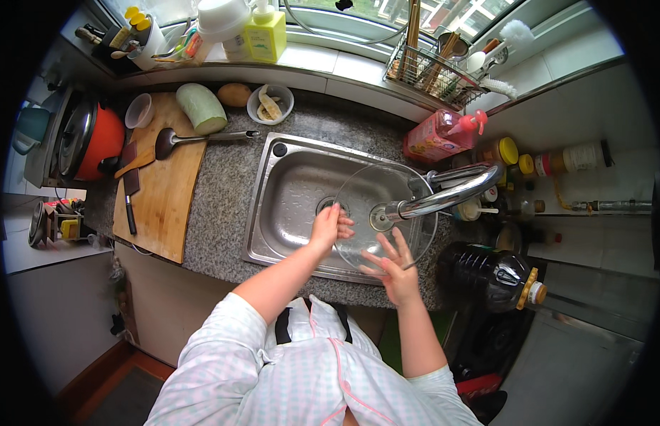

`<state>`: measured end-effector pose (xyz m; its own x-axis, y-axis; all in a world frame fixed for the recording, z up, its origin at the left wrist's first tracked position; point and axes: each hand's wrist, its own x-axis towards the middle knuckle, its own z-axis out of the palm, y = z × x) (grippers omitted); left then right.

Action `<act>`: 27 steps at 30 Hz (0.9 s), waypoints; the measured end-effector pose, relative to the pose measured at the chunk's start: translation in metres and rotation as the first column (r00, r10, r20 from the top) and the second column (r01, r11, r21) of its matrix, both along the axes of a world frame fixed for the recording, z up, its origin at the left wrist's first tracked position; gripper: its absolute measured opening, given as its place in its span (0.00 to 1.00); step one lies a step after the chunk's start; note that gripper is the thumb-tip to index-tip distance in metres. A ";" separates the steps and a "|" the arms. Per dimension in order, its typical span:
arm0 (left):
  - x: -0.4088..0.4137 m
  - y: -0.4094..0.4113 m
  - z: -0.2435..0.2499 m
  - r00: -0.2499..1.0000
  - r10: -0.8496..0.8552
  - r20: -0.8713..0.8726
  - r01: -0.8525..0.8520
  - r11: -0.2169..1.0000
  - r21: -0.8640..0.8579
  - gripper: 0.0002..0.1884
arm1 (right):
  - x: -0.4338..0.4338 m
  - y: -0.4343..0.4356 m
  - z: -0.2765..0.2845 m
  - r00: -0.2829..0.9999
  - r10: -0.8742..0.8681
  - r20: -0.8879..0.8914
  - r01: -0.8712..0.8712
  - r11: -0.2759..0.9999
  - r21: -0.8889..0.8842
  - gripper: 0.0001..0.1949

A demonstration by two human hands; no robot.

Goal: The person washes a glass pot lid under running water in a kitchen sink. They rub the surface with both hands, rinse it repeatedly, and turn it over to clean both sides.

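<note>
A round clear glass pan lid [362,183] with a metal-centred knob lies tilted over the right part of the stainless steel sink [287,144], beneath the chrome faucet [452,194]. My right hand [396,269] is at the lid's near edge with its fingers spread; whether it bears on the glass cannot be told. At the lid's left edge is my left hand [330,229], fingers partly curled and slightly blurred; its grip cannot be made out. Water drops dot the sink's floor. Part of the drain shows behind my left hand.
Left of the sink, a wooden cutting board [170,213] bears a knife [129,205], a wooden spatula [135,162], a metal ladle [167,142] and a cut winter melon [202,109]. A red pot [103,141] stands beyond. Pink soap bottle [436,136] and large dark bottle [484,274] stand right.
</note>
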<state>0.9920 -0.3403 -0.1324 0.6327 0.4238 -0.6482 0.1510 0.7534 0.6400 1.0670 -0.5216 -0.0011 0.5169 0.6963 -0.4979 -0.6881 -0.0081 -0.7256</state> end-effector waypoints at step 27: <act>0.019 0.036 0.034 0.883 0.008 -0.470 0.446 -0.328 0.833 0.35 | -0.008 -0.016 -0.019 0.980 0.095 -0.174 -0.083 0.993 0.080 0.28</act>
<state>1.0108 -0.3045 -0.0987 0.8432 0.4781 0.2459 0.3748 -0.8507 0.3686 1.0591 -0.5374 -0.0197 0.3590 0.7729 -0.5232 -0.8049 -0.0273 -0.5928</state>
